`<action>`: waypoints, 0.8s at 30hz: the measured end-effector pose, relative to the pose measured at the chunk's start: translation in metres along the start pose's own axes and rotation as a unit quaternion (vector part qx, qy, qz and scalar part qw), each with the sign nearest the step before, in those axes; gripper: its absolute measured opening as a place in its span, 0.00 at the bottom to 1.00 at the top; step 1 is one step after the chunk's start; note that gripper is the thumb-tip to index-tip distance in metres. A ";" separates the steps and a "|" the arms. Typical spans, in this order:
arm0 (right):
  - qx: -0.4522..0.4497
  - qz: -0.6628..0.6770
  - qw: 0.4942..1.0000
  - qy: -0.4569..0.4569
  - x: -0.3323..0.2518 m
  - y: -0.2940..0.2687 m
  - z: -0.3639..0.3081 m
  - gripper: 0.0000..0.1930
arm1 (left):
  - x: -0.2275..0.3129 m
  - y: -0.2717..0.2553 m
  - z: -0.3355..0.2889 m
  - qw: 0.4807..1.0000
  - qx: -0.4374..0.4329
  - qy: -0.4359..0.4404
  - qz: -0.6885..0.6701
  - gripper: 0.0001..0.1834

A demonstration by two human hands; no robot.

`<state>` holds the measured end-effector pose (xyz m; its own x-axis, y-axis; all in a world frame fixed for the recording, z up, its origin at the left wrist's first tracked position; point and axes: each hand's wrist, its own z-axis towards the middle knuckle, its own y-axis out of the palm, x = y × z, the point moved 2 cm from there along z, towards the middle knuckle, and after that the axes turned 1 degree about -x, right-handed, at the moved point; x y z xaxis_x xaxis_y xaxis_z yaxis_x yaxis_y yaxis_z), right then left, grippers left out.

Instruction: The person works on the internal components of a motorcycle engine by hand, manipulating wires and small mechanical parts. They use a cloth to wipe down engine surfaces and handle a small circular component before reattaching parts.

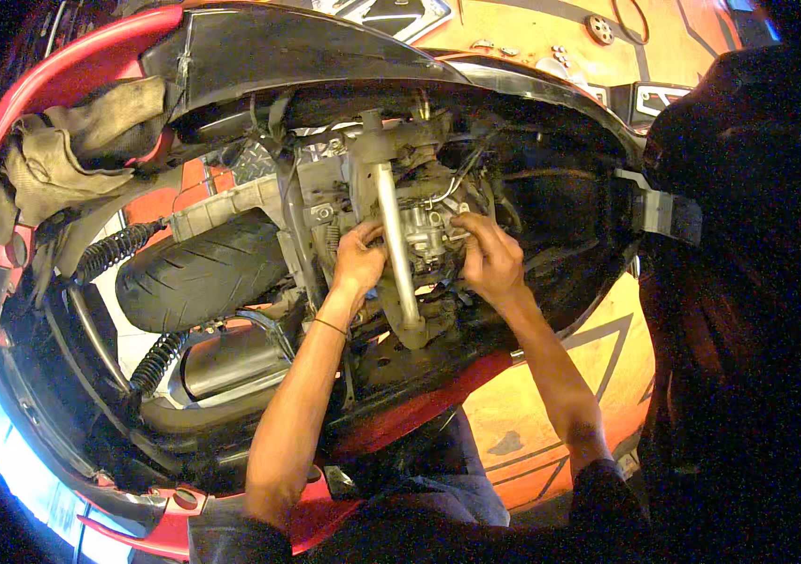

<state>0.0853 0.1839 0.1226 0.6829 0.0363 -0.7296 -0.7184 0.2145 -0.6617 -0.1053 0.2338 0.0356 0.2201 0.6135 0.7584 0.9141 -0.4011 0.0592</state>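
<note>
A scooter's opened engine bay lies before me, with a silver metal carburetor (427, 235) in its middle. Just left of it, a pale crossbar (398, 246) spans the bay. My left hand (360, 261) reaches in against the left side of this bar, fingers curled and their tips partly hidden. At the carburetor's right side is my right hand (492, 258), its thumb and fingers pinched together at the metal edge. Whatever lies between the fingertips of either hand is too small or hidden to make out. Thin cables (461, 174) run just above the carburetor.
Left of the engine are the rear tyre (203, 273), two coil springs (118, 252) and a silver muffler (236, 362). Brown cloth gloves (71, 155) rest on the red-edged bodywork at the upper left. A round pulley-like part (599, 30) and small parts lie on the orange floor (522, 23).
</note>
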 end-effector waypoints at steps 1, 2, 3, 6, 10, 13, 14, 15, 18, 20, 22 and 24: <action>0.002 0.000 1.000 0.001 0.002 0.001 -0.001 0.15 | 0.004 0.000 0.001 1.000 -0.014 0.012 -0.021 0.22; 0.004 -0.001 1.000 0.002 0.004 0.002 -0.003 0.15 | 0.006 0.000 0.000 0.999 -0.004 -0.021 -0.030 0.22; 0.006 -0.002 1.000 0.003 0.005 0.003 -0.004 0.16 | 0.007 0.002 -0.003 0.998 0.006 -0.054 -0.039 0.23; -0.010 0.004 1.000 -0.002 -0.004 -0.001 0.003 0.16 | 0.008 0.000 -0.005 0.998 0.011 -0.054 -0.031 0.23; 0.001 -0.014 1.000 0.013 0.002 0.002 0.004 0.16 | 0.012 0.000 -0.006 0.998 0.014 -0.059 0.012 0.25; -0.045 -0.019 0.997 -0.051 -0.004 0.003 0.017 0.18 | -0.004 -0.004 0.002 1.000 0.005 -0.014 0.001 0.25; -0.072 -0.026 0.994 -0.078 -0.005 0.000 0.017 0.19 | 0.017 0.001 -0.007 0.998 0.024 -0.034 0.052 0.23; -0.117 -0.045 0.989 -0.083 -0.006 0.000 0.017 0.21 | 0.019 0.005 -0.009 0.998 0.012 -0.022 0.062 0.22; -0.227 -0.090 0.964 -0.109 -0.013 0.008 0.024 0.24 | 0.025 -0.002 -0.015 0.995 0.014 0.005 0.097 0.21; -0.217 -0.059 0.969 -0.104 -0.024 0.010 0.033 0.23 | 0.026 -0.007 -0.022 0.989 0.027 -0.025 0.143 0.22; -0.182 -0.051 0.968 -0.164 -0.030 0.010 0.042 0.23 | 0.029 -0.008 -0.030 0.987 0.028 -0.021 0.154 0.23; -0.201 -0.082 0.965 -0.150 -0.023 0.007 0.040 0.23 | 0.037 -0.008 -0.039 0.959 0.043 0.070 0.271 0.23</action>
<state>0.0700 0.2237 0.1421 0.7558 0.3282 -0.5666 -0.5498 -0.1517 -0.8214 -0.1177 0.2327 0.0888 0.6280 0.2309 0.7431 0.7047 -0.5738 -0.4173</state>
